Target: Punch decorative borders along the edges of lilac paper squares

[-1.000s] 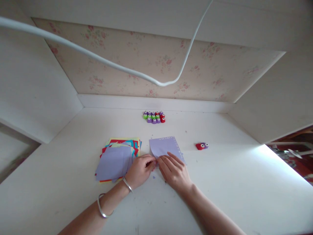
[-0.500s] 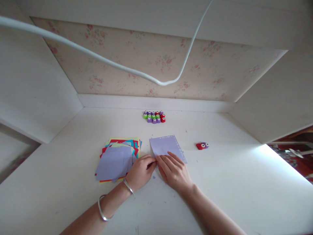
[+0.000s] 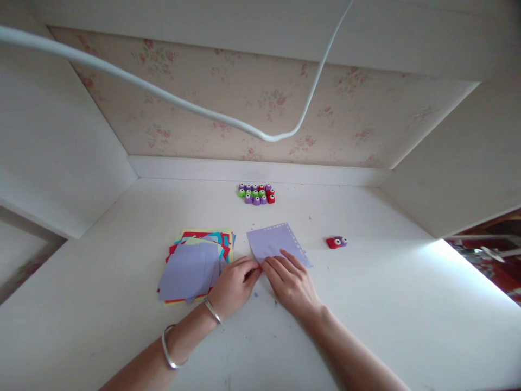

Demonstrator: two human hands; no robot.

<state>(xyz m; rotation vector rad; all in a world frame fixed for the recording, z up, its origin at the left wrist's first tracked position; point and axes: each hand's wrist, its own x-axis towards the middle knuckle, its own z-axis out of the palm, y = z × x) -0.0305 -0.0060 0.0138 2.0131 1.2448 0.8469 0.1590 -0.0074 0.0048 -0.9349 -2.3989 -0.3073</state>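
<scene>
A sheet of purple paper (image 3: 273, 240) lies in front of me, with small punched holes along its far and right edges. My left hand (image 3: 234, 285), wearing bangles at the wrist, has its thumb and fingers pinched at the paper's near left corner. My right hand (image 3: 291, 282) closes over the near edge, thumb hidden underneath, with one finger stretched out over the sheet. Both sets of fingertips meet at that corner, which they cover. Left of my hands is a messy stack of coloured paper (image 3: 189, 271), a purple sheet on top.
Several small craft punches (image 3: 256, 194) in purple, green and red stand in rows near the back wall. A red punch (image 3: 332, 243) and a purple one lie at the right. Tiny purple scraps (image 3: 256, 295) dot the white table (image 3: 374, 315). A white cable (image 3: 163, 95) hangs across above.
The purple paper has turned slightly, its right corner shifting away from me. My right hand has shifted slightly with it, while my left hand stays nearly in place.
</scene>
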